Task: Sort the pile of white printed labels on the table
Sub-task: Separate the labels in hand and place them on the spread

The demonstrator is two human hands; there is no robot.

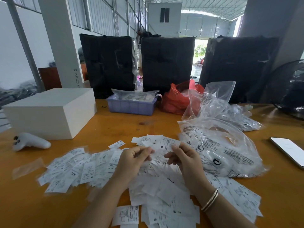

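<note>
Right grip [182,155] pinching a label [166,143] above the pile [102,163], left grip [136,155] curled, seemingly pinching it too.

My wooden table [102,127] holds scattered labels [79,168] and clear bags [218,145]. A white box [49,111], lilac tray [131,106] and phone [289,150] lie there too.

The orange-brown wooden desk [115,125] stood in a large industrial hall. A white square pillar [60,41] rose at the far left of it, beside a white wall [9,46] with a grey slanted steel beam [24,43]. High windows [102,15] ran along the left side under a corrugated metal roof [205,5] on trusses. Far back stood a white cabin with a dark window [164,15]. Daylight came through an open doorway [199,51] showing green foliage. A grey pillar [271,18] rose at the right.
</note>
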